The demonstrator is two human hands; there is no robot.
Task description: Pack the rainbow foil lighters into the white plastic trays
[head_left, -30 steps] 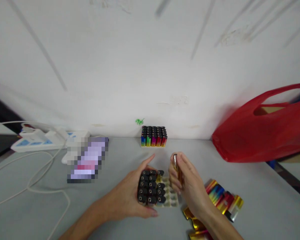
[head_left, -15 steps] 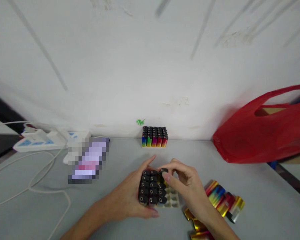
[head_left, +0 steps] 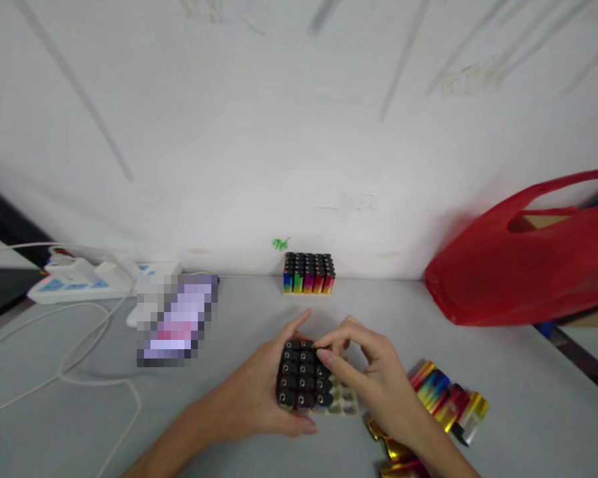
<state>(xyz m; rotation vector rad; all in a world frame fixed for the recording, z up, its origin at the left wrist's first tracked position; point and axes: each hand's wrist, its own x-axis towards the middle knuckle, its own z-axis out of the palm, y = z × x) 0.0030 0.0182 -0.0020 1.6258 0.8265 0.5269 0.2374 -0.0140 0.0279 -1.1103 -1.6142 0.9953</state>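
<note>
My left hand (head_left: 262,392) wraps round the left side of a pale tray (head_left: 347,401) whose left columns are filled with upright black-topped lighters (head_left: 305,384). My right hand (head_left: 363,358) has thumb and fingers pinched over a lighter in the third column, near the back. That lighter is mostly hidden under the fingertips. Pale sockets show at the tray's right side. Several loose lighters (head_left: 443,401) in shiny rainbow colours lie beside my right wrist, and gold pieces (head_left: 393,448) lie partly under the forearm.
Against the wall stands a full block of lighters (head_left: 309,273). A blurred-out phone (head_left: 182,318) leans at the left, near a white power strip (head_left: 80,282) and loose cables (head_left: 87,378). At the right is a red bag (head_left: 523,265).
My right hand has pressed slightly down and toward me, and the lighter under its fingers sits lower in the tray. The left hand holds almost still.
</note>
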